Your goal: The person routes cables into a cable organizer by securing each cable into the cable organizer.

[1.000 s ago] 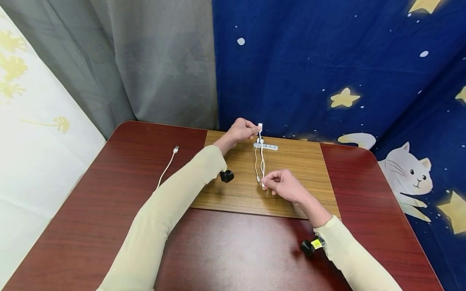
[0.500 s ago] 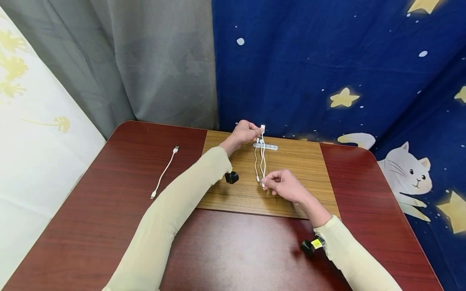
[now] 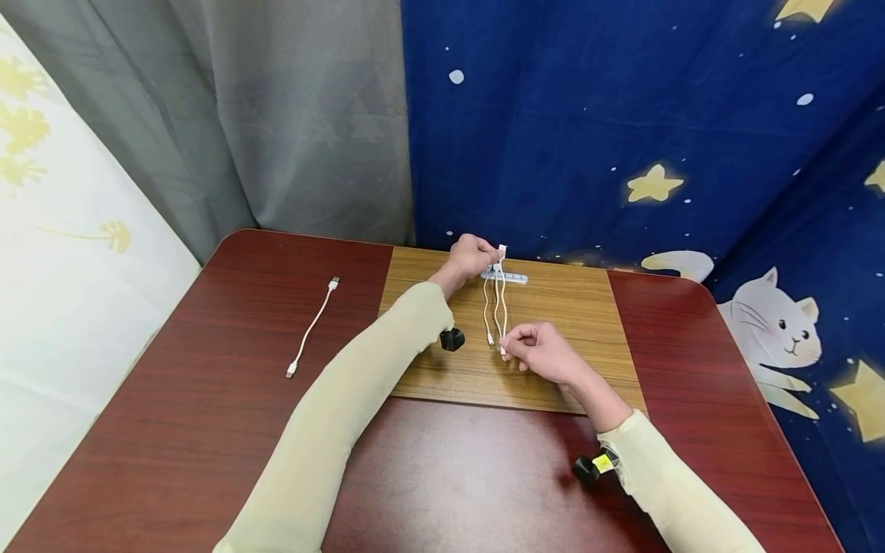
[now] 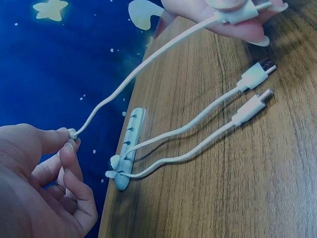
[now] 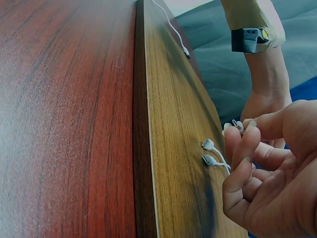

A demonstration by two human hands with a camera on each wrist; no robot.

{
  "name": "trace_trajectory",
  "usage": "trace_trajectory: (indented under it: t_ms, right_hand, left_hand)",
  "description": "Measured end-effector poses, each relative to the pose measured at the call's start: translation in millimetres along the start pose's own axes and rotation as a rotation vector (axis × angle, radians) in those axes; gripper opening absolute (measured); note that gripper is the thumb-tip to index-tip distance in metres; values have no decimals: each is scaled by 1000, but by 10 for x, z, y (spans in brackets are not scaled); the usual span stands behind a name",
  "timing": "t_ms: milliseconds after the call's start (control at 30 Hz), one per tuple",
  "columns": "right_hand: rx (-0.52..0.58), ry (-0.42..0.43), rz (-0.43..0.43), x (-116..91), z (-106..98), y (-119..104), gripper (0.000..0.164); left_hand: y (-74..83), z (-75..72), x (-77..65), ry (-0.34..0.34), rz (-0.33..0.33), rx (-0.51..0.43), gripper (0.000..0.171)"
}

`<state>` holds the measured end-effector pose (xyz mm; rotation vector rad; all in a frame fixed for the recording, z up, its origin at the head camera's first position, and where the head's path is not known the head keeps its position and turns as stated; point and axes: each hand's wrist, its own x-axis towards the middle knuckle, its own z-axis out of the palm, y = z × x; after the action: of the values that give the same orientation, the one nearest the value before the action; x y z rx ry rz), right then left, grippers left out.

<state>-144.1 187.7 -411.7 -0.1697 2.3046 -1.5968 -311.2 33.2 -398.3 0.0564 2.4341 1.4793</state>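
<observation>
A short white charging cable [image 4: 133, 74] is stretched between my two hands. My left hand [image 3: 470, 255] pinches its far end between thumb and fingertips, just over the cable clip strip [image 4: 132, 131] near the board's back edge. My right hand [image 3: 542, 352] pinches the near connector [image 5: 238, 126], whose metal tip pokes out past the fingers. Two more white cables, one [image 4: 185, 130] beside the other [image 4: 193, 152], sit in neighbouring slots at one end of the strip. Their metal plugs lie toward the front of the board. Several slots beside them hold no cable.
Another white cable [image 3: 309, 330] lies on the red-brown table [image 3: 207, 399], left of the wood-grain board [image 3: 567, 315]. Behind the table's back edge hang a grey curtain [image 3: 311, 115] and a blue star-patterned curtain [image 3: 553, 115].
My left hand has shifted right and slightly nearer, carrying the cable's far end over the clip strip. The left sleeve has uncovered the loose cable. My right hand has hardly moved.
</observation>
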Motion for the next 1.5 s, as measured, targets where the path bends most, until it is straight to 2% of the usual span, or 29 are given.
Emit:
trace_trajectory:
  t_ms: [267,567,1200,1500]
  right_hand:
    - [1,6,18,-15,-14,12,18]
    - [11,13,29,-10,-34,51,18]
    - [-32,-22,43,-1,-63,66,21]
    - [-37,-18,65,19,-75,85,22]
  left_hand:
    - [9,98,32,17,-21,5,23]
    - [1,116,-15,44,34,64,24]
    - [92,198,-35,67,54,143,22]
    - [32,190,5,104,24,236,20]
